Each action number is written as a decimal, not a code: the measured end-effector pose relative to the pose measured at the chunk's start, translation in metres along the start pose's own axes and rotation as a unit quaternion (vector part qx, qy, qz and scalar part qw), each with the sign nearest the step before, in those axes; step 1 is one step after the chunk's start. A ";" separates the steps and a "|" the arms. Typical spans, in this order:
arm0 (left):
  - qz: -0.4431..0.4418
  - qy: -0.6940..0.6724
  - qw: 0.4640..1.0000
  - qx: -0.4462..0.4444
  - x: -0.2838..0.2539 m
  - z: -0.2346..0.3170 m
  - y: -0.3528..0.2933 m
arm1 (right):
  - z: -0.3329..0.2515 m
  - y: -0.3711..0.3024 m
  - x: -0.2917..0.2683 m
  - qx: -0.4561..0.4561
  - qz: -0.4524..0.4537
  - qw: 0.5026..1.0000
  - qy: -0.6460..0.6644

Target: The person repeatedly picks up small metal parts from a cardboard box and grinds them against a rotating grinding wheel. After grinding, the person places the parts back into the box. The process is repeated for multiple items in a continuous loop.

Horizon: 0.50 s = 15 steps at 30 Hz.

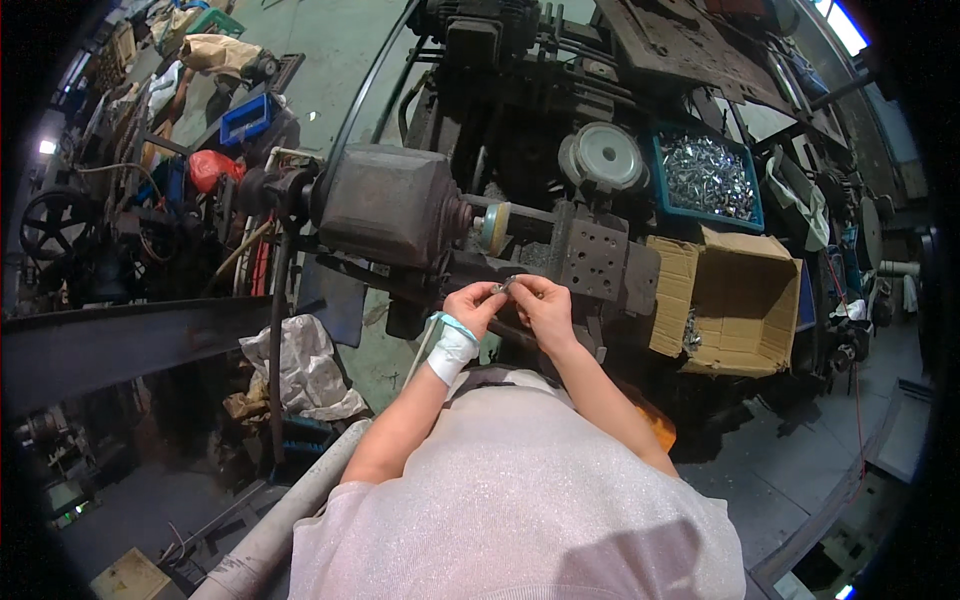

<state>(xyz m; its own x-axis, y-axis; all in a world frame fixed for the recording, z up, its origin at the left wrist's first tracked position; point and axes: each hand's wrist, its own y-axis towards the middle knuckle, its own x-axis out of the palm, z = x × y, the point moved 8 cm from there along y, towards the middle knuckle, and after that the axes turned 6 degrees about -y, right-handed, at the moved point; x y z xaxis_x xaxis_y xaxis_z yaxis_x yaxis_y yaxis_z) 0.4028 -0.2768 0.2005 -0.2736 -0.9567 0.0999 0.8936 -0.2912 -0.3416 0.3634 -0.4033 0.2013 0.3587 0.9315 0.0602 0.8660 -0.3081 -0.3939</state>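
Nearest is the wearer's pale, glittery knit top (540, 490); beyond it, bare forearms meet at the front of a grimy machine. The left hand (470, 308), its wrist wrapped in a white band (452, 358), and the right hand (545, 315) are together, thumbs and forefingers pinched on a small metal part (505, 286) between them. It is shiny, its exact shape hidden by the fingers. The step in hand looks like handling or checking this piece; the next move probably calls for a light, precise fingertip grip. Just past the hands sit a flat steel block (597, 258) dotted with round holes and a yellow-edged wheel (494, 229) beside a blocky, dull brown housing (385, 205). To the right, a creased cardboard box (673, 295) holds some metal bits; farther off, a blue plastic crate (715, 224) brims with glinting metal pieces (705, 178).
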 end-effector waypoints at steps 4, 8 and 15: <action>-0.019 0.074 0.995 0.071 0.003 0.007 0.009 | -0.004 0.012 -0.006 -0.043 0.030 0.996 -0.067; -0.001 0.067 0.996 0.055 0.004 0.001 0.018 | -0.008 0.023 -0.005 -0.031 0.053 0.994 -0.095; 0.025 -0.015 0.997 -0.077 0.000 -0.033 0.044 | -0.007 0.050 -0.002 0.015 0.078 0.991 -0.106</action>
<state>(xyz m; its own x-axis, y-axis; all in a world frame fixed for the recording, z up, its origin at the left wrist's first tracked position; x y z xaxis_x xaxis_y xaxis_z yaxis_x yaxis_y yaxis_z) 0.4309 -0.2895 0.1547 -0.2175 -0.9702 0.1071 0.8402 -0.2419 -0.4853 0.4087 -0.4218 0.1878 0.4027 0.8941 -0.1959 0.7941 -0.4477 -0.4110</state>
